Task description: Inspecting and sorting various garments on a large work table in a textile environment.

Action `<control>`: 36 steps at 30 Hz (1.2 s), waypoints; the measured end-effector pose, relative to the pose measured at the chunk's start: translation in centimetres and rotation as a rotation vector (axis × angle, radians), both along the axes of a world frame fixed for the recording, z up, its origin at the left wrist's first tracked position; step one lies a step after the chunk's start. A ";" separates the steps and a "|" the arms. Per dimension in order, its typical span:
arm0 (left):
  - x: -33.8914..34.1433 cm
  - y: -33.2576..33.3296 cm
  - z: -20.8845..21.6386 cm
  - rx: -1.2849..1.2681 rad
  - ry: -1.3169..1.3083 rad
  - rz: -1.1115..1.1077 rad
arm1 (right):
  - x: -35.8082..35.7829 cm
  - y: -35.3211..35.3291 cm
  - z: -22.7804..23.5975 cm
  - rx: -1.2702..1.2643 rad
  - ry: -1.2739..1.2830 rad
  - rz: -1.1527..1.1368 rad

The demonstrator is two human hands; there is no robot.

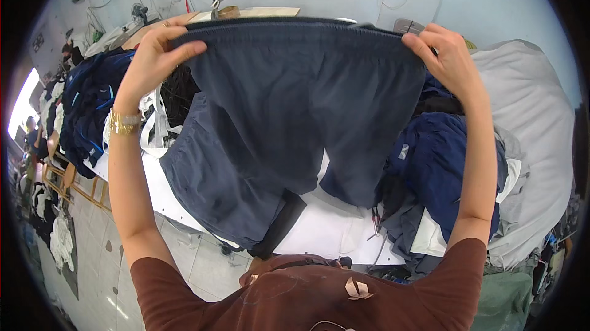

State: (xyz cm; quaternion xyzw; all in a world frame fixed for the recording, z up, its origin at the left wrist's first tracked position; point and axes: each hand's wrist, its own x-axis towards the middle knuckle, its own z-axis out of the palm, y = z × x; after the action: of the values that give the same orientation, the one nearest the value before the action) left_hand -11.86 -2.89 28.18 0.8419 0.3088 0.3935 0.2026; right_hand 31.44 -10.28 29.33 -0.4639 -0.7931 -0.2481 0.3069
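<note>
A pair of dark grey-blue shorts [264, 97] hangs in front of me, its elastic waistband stretched wide between both hands. My left hand [161, 54] pinches the left end of the waistband, thumb on the near side. At the right end, my right hand [437, 48] grips the band between thumb and curled fingers. The legs hang down, their lower parts over the white table [322, 232]. Another grey-blue garment [215, 189] lies on the table behind and left of the held shorts, partly covered by them.
A heap of navy garments [430, 159] lies on the right of the table, with thread snips [375, 221] beside it. Beyond it bulges a large grey cloth-covered pile [522, 140]. Dark clothes [92, 97] are stacked at the left, near a wooden stool frame [77, 186].
</note>
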 end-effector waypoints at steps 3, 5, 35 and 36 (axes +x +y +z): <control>1.7 -2.3 -2.6 0.053 0.262 0.247 | -1.4 -0.2 -5.2 -0.127 0.086 0.134; 2.4 -3.1 -6.5 0.067 0.177 0.246 | -3.0 -0.8 -10.0 -0.258 0.087 0.238; 6.5 -5.0 -11.7 -0.167 0.420 0.004 | -17.6 1.7 -26.0 -0.526 0.495 0.595; 5.9 -4.8 -11.7 -0.167 0.419 0.009 | -16.7 2.3 -26.8 -0.569 0.472 0.618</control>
State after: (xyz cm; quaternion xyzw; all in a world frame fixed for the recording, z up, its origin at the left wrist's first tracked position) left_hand -5.93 -7.70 16.48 0.8841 0.3796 0.1839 0.2011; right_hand 14.73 -7.97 2.51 -0.3155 -0.8390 0.1939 0.3986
